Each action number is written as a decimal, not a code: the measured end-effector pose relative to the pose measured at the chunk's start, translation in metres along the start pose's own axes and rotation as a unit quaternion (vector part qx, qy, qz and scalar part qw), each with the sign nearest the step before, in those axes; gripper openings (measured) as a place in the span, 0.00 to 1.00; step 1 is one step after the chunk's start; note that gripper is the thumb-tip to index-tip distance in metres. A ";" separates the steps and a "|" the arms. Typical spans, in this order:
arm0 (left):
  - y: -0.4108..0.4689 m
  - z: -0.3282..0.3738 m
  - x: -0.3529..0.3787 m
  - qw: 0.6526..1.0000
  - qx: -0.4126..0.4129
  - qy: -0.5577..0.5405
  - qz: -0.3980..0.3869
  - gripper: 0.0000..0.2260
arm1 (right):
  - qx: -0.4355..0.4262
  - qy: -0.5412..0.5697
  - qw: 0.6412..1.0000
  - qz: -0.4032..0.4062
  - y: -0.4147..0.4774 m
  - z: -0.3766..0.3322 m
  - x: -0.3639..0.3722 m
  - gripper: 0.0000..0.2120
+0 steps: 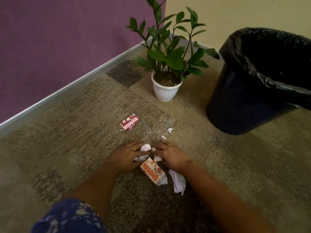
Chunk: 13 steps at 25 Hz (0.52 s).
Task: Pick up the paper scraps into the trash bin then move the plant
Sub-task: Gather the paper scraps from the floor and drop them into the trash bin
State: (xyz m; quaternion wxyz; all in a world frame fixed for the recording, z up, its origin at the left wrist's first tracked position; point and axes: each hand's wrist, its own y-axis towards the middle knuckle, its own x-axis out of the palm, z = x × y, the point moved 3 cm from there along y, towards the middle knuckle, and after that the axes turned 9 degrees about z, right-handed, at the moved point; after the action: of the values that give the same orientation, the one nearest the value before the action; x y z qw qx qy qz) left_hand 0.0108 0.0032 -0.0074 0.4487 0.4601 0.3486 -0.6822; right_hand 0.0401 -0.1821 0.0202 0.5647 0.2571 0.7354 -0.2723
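White paper scraps [146, 147] are gathered on the carpet [67, 140] between the left hand [127, 155] and right hand [170, 156], both curled loosely around them. An orange carton [152, 173] is laid with its long axis angled toward the right wrist. The plant [168, 52] is kept upright in a white pot [165, 91]. The black-lined trash bin [257, 81] is seen tilted; its inside is too dark to tell

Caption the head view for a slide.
Both hands, left hand and right hand, gather white paper scraps on patterned carpet.

Two bare forearms, no rings or watch visible, navy garment [70, 217] with pale speckles (lower left corner)
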 end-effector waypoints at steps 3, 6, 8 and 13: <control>0.008 0.008 -0.003 1.000 0.004 -0.020 0.004 0.15 | 0.018 0.030 0.999 0.034 -0.003 -0.004 0.003 0.15; 0.011 0.007 -0.007 0.996 -0.030 -0.077 0.031 0.10 | 0.141 0.167 0.973 0.078 -0.002 0.006 0.002 0.15; 0.014 0.005 -0.007 0.993 -0.054 -0.096 0.040 0.09 | 0.207 0.212 0.946 0.134 -0.009 0.018 -0.002 0.15; 0.018 0.006 -0.009 0.987 -0.100 -0.122 0.039 0.08 | 0.117 0.057 0.991 0.032 -0.038 0.025 0.003 0.21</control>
State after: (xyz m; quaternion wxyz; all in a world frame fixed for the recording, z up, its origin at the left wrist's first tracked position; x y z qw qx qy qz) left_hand 0.0271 -0.0062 0.0016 0.5581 0.3395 0.3396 -0.6767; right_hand 0.0306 -0.2259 0.0158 0.4962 0.3597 0.7211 -0.3230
